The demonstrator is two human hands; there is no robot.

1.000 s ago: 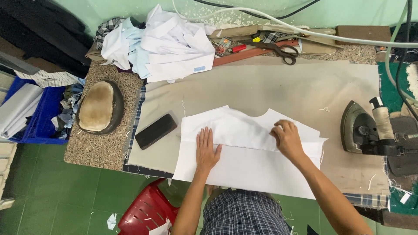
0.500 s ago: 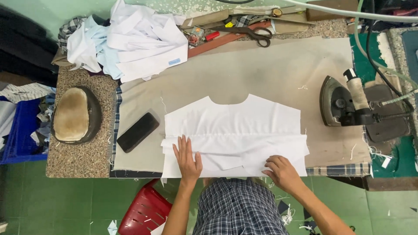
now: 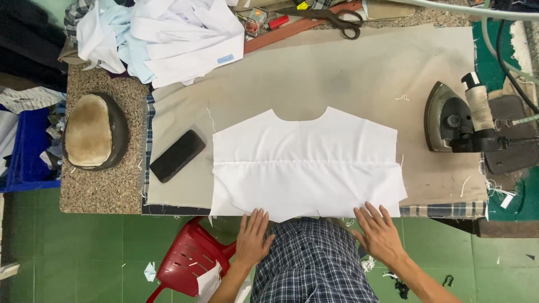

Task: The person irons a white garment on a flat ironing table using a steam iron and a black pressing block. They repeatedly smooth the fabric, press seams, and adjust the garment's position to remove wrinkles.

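Note:
A white cut fabric panel (image 3: 306, 163) with a curved neckline lies flat on the beige padded table (image 3: 348, 73), a horizontal seam across its middle. My left hand (image 3: 252, 238) rests with fingers spread at the panel's near left edge. At the near right edge my right hand (image 3: 379, 233) lies the same way, fingers apart. Neither hand grips the cloth; the fingertips just touch its lower border at the table's front edge.
A black rectangular block (image 3: 177, 155) lies left of the panel. An iron (image 3: 455, 120) stands at the right. Scissors (image 3: 331, 17) and a pile of white garments (image 3: 168, 36) sit at the back. A padded oval form (image 3: 92, 130) rests at left; a red plastic chair (image 3: 191, 261) stands below.
The panel has been unfolded and spread flat. Both hands have slid back off the cloth toward the table's near edge.

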